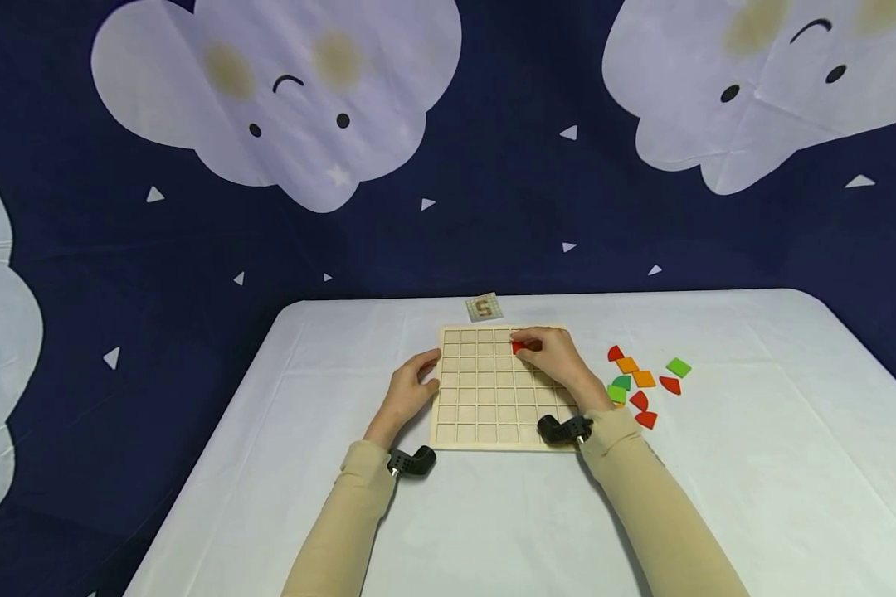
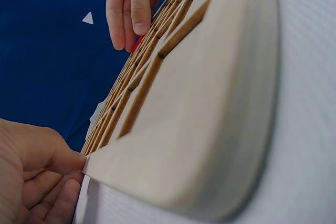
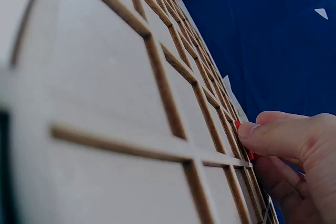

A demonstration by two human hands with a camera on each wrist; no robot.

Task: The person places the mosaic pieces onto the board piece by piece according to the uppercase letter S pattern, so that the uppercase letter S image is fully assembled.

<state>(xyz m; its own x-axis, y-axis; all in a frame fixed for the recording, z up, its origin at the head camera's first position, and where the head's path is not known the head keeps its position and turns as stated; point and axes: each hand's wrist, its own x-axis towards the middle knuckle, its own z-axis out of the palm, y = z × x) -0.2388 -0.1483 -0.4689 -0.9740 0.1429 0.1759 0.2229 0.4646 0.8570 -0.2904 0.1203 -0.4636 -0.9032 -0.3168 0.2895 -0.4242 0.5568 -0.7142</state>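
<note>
Most of the red piece point(image 1: 518, 347) is hidden by the right hand point(image 1: 556, 361), which pinches it between thumb and fingers over the upper right part of the gridded wooden board point(image 1: 478, 396); its full outline, and whether it sits down in a square, cannot be made out. That hand and its wrist also cover several of the board's right-hand squares, and a black wrist device point(image 1: 562, 430) blocks the lower right corner. The left hand point(image 1: 406, 394) touches the board's left edge, its fingers loosely bent and parted from the thumb; in the left wrist view the palm is cut off by the frame. Both sleeves run out of the head view at the bottom. Right of the board, loose red, orange and green pieces lie scattered on the white table point(image 1: 791, 464), with an orange one mostly hidden behind the right wrist. Just beyond the board's far edge lies a small card point(image 1: 484, 307) bearing a brown mark like an S or a 5, too small to read surely, and behind the table hangs a dark blue cloth point(image 1: 493, 166) with white clouds
</note>
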